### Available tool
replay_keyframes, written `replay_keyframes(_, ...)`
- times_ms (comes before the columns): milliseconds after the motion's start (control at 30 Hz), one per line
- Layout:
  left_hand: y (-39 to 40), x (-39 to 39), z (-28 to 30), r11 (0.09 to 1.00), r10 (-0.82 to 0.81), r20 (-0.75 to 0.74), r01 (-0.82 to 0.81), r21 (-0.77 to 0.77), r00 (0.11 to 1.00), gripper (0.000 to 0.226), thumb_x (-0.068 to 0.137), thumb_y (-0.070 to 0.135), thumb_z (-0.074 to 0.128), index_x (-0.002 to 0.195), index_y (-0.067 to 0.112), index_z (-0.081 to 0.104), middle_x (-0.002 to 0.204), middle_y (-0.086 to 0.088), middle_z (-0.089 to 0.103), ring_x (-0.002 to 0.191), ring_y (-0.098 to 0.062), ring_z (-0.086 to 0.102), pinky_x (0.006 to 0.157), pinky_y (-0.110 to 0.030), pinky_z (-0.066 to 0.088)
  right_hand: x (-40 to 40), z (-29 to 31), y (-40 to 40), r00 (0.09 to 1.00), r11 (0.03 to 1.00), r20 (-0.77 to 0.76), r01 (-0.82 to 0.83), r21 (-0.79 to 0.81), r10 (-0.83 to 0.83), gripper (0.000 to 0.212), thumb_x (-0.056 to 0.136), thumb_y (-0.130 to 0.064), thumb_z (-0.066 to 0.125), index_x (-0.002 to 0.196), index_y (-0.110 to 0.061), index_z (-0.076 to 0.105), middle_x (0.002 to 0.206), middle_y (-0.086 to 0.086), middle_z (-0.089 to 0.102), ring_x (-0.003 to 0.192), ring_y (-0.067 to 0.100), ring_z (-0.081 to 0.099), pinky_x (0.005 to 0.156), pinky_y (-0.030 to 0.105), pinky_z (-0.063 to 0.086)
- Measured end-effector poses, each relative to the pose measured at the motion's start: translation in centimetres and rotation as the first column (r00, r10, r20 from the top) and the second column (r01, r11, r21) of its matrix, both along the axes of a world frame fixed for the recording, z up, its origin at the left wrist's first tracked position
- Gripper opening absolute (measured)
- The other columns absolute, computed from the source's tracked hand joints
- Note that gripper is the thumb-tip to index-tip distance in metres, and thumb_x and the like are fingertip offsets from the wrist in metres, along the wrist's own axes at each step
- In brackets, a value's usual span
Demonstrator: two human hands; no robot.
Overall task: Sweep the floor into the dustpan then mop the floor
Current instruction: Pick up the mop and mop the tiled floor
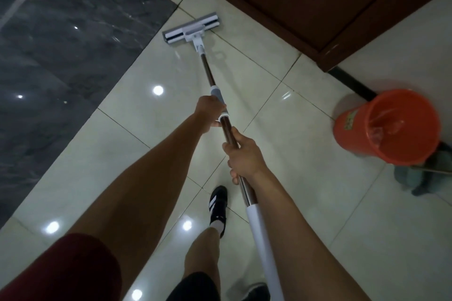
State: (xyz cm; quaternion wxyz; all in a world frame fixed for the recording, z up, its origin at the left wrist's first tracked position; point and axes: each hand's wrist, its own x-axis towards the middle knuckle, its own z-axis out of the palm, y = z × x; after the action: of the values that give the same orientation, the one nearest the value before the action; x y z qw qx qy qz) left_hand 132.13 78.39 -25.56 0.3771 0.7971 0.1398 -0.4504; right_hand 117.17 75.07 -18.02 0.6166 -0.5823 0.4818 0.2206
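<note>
Mop (215,85) head flat on the pale tile floor (305,203), far centre, just beside the dark marble strip (61,44) at left. Left hand (210,111) grips the grey collar of the pole; right hand (243,154) wraps the brown shaft nearer, above the white handle section. Orange bucket (386,127) stands right, lined with clear plastic, with a label on its side too blurred to read. Dark wood cabinet (318,2) far right. Black shoe (218,205) with white stripes near centre; no brand name legible.

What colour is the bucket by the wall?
Orange, with a small label on its side; the bucket shows clearly in the head view.
</note>
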Motion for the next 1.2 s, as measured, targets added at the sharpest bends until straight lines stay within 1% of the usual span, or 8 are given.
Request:
replay_keyframes(200,0.6,-8.8,2.2,0.995,-0.084,-0.055,0.081,-0.050,0.995,0.004,0.096,0.004,0.062,0.098,0.007,0.064,0.088,-0.006,0.065,0.075,-0.019,0.069,0.070,-0.036,0.064,-9.1,1.4,0.7,1.000,0.999,-0.012,-0.022,-0.037,0.021,0.049,0.102,-0.027,0.051,0.146,-0.042,0.040,0.069,0.002,0.052,0.051,0.013,0.049,0.056,0.031,0.048)
replay_keyframes(333,0.9,-16.8,3.4,0.992,0.080,-0.134,-0.093,-0.089,0.988,0.015,0.094,0.001,0.062,0.082,0.010,0.060,0.082,-0.010,0.063,0.071,-0.021,0.067,0.061,-0.033,0.061,-17.1,1.8,1.1,0.999,0.997,-0.002,-0.045,-0.062,0.045,0.043,0.101,-0.027,0.051,0.142,-0.037,0.044,0.079,-0.002,0.052,0.059,0.010,0.048,0.066,0.030,0.050)
replay_keyframes(433,0.7,-23.8,3.6,0.989,0.103,-0.169,-0.120,-0.092,0.980,0.009,0.094,0.001,0.063,0.087,0.005,0.062,0.082,-0.014,0.064,0.072,-0.025,0.068,0.066,-0.040,0.062,-24.1,2.1,1.1,0.994,0.989,0.031,-0.105,-0.102,0.108,0.036,0.099,-0.026,0.049,0.135,-0.031,0.048,0.075,-0.008,0.049,0.058,0.008,0.048,0.070,0.037,0.052)
replay_keyframes(633,0.2,-38.4,4.9,0.996,0.039,-0.174,-0.053,-0.076,0.984,0.006,0.092,-0.002,0.064,0.091,0.004,0.063,0.080,-0.013,0.065,0.067,-0.025,0.068,0.063,-0.041,0.063,-39.0,4.2,0.6,0.990,0.984,0.014,-0.140,-0.107,0.142,0.036,0.099,-0.025,0.046,0.135,-0.032,0.048,0.071,0.000,0.054,0.049,0.011,0.051,0.051,0.027,0.049)
replay_keyframes(767,-0.4,-46.1,6.1,0.998,-0.037,-0.171,0.028,-0.054,0.985,0.011,0.094,-0.001,0.060,0.085,0.006,0.059,0.083,-0.014,0.065,0.079,-0.031,0.071,0.078,-0.048,0.063,-46.3,5.7,-0.3,0.975,0.962,0.007,-0.219,-0.165,0.224,0.041,0.100,-0.019,0.045,0.140,-0.028,0.046,0.076,0.000,0.055,0.057,0.012,0.052,0.051,0.018,0.044)
replay_keyframes(900,-0.8,-51.9,7.9,0.991,-0.011,-0.245,-0.022,-0.130,0.970,0.030,0.095,-0.007,0.053,0.084,0.021,0.052,0.086,-0.007,0.060,0.072,-0.022,0.064,0.062,-0.032,0.061,-51.9,8.1,-1.3,0.958,0.942,-0.022,-0.286,-0.177,0.286,0.046,0.100,-0.019,0.046,0.145,-0.026,0.041,0.083,-0.004,0.053,0.061,0.006,0.051,0.052,0.015,0.037)
replay_keyframes(1067,-2.2,-55.2,8.9,0.994,0.026,-0.284,-0.055,-0.094,0.958,0.009,0.089,-0.012,0.059,0.093,-0.004,0.060,0.083,-0.021,0.062,0.062,-0.029,0.068,0.058,-0.043,0.063,-55.3,9.9,-3.1,0.940,0.921,-0.060,-0.340,-0.192,0.335,0.051,0.101,-0.022,0.044,0.151,-0.027,0.035,0.109,0.007,0.061,0.069,0.009,0.054,0.055,0.019,0.040)
replay_keyframes(1200,-3.6,-55.3,8.9,0.996,0.016,-0.262,-0.037,-0.075,0.965,0.015,0.090,-0.012,0.059,0.104,-0.010,0.060,0.076,-0.022,0.063,0.047,-0.024,0.067,0.055,-0.042,0.062,-55.0,10.2,-4.3,0.925,0.903,-0.091,-0.380,-0.201,0.369,0.050,0.100,-0.023,0.043,0.149,-0.028,0.034,0.104,0.008,0.060,0.070,0.014,0.054,0.062,0.026,0.044)
